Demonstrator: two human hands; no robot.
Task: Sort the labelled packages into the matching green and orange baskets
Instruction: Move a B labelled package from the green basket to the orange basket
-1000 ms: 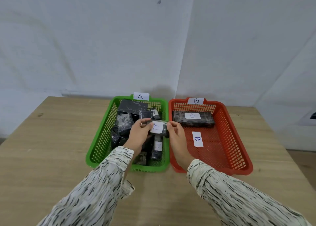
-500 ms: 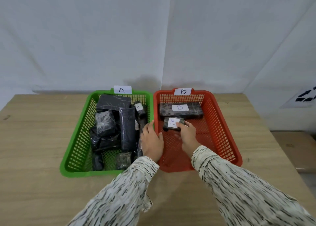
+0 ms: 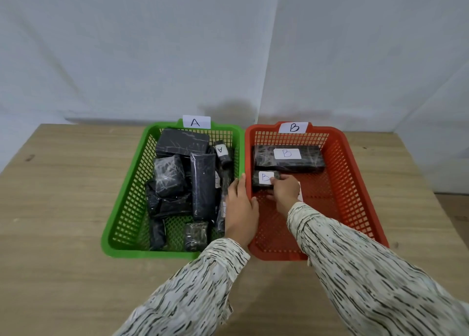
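The right hand [image 3: 284,189] is inside the orange basket [image 3: 355,183], fingers curled on the right end of a small package [image 3: 262,180], with the thumb at the edge of its white "B" label. The small package is low in the basket's far-left part, against the left wall. It probably rests on the floor, though the hand hides its near edge. Just behind it, a long package [image 3: 289,159] with its own "B" label lies across the basket's far end. A white slip [image 3: 301,194] shows from under the right hand, mostly hidden.

The left hand [image 3: 239,208] lies flat with fingers straight where the two baskets' rims meet, holding nothing.

The green basket [image 3: 121,208] stands just beside the orange one, their rims touching. It holds a pile of black packages [image 3: 175,180], several overlapping; one small roll [image 3: 223,153] at the far right shows an "A" label. A card marked "A" [image 3: 196,122] stands on the green basket's far rim, and a card marked "B" [image 3: 294,127] on the orange one's.

Both baskets sit on a wooden table [image 3: 63,208]. Patterned sleeves [image 3: 368,272] cover both forearms.
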